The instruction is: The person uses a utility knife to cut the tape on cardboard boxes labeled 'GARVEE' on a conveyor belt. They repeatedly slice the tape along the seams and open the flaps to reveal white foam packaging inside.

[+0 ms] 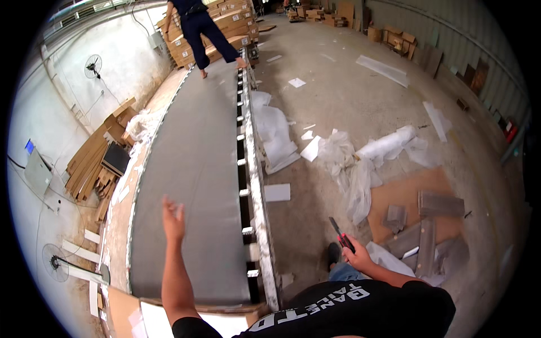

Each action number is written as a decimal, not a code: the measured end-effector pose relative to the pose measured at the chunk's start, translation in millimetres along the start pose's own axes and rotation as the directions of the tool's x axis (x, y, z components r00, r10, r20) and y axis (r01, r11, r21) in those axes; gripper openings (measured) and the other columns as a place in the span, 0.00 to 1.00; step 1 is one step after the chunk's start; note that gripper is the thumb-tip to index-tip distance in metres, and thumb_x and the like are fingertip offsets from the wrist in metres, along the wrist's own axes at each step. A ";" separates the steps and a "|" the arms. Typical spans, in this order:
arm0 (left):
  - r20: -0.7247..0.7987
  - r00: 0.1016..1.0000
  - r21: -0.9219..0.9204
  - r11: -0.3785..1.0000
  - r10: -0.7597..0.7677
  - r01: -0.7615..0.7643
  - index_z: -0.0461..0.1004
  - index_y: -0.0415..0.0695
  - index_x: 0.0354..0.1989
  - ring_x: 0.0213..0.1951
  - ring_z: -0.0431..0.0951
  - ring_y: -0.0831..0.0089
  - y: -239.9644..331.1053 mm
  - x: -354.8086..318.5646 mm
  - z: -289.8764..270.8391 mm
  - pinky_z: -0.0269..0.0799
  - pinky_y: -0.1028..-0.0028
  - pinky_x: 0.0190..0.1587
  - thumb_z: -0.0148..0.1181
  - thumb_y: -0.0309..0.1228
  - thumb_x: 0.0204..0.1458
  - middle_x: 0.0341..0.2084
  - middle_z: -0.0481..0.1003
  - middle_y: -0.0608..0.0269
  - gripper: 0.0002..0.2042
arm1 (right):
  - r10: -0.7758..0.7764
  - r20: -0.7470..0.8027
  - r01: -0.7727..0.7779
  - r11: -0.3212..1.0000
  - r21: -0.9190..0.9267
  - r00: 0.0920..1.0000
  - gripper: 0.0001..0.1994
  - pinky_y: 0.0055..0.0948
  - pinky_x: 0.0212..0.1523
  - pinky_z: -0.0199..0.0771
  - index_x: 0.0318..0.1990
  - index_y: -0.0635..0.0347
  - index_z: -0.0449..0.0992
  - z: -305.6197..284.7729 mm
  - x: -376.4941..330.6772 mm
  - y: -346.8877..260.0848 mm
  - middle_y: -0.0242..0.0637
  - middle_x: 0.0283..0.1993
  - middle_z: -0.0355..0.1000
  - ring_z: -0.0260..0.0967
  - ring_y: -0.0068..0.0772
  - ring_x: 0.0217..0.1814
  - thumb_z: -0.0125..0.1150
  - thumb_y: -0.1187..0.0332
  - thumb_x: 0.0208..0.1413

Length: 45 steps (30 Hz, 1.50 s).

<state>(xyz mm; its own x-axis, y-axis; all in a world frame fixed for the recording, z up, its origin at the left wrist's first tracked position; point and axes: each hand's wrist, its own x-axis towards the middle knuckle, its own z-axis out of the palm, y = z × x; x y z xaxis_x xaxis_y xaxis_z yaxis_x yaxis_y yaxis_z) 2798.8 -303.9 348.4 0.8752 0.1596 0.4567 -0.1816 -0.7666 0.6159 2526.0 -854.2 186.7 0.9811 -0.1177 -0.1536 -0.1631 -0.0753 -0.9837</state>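
Observation:
My left hand (174,219) is raised above the grey conveyor belt (186,146), empty, with its fingers apart. Out to the right, beside the belt's frame, my right hand (358,257) is closed round the handle of a red and black utility knife (345,239). The knife's dark blade is out and points up and away from me. Below my left forearm, a carton (125,310) with white material in it lies at the near end of the belt, partly hidden by my arm and shirt.
A barefoot person (197,28) in dark clothes stands at the belt's far end, before stacked cartons (231,22). Plastic film (344,158) litters the floor right of the belt's metal edge (256,186). Cardboard sheets (90,163) and fans (55,262) are along the left wall.

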 end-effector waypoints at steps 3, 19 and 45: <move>0.313 0.948 -0.176 0.977 -0.060 0.120 0.61 0.40 0.69 0.42 0.77 0.73 73.1 3.9 99.7 0.74 0.70 0.48 0.61 0.34 0.63 0.47 0.79 0.55 0.28 | -0.025 -0.027 0.026 0.999 0.036 0.999 0.23 0.25 0.31 0.74 0.67 0.59 0.65 -39.9 78.5 -1.2 0.33 0.33 0.74 0.70 0.21 0.28 0.55 0.70 0.66; 0.422 0.854 -0.512 0.697 -0.304 0.501 0.71 0.32 0.55 0.34 0.77 0.77 21.6 176.0 468.6 0.74 0.75 0.40 0.55 0.34 0.67 0.34 0.78 0.60 0.17 | 0.174 0.077 -0.182 0.978 0.102 0.982 0.17 0.26 0.24 0.70 0.61 0.58 0.66 -127.8 541.8 -50.2 0.35 0.33 0.74 0.72 0.24 0.28 0.53 0.69 0.66; 0.585 0.705 -0.283 0.715 -0.399 0.640 0.76 0.33 0.48 0.38 0.82 0.71 87.3 888.4 988.5 0.79 0.72 0.42 0.58 0.36 0.65 0.37 0.81 0.55 0.16 | 0.184 -0.252 -0.178 0.983 0.047 0.950 0.05 0.25 0.23 0.64 0.40 0.59 0.70 -354.6 1435.7 -120.7 0.29 0.24 0.66 0.64 0.22 0.22 0.56 0.68 0.61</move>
<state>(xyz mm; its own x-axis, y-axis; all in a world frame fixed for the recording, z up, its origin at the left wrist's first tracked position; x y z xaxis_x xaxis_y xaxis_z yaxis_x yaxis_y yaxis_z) 4003.7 -843.8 173.3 0.9525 0.0546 -0.2996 0.3030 -0.2697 0.9140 3917.3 -1365.2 117.9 0.8760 -0.3748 -0.3035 -0.3298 -0.0062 -0.9440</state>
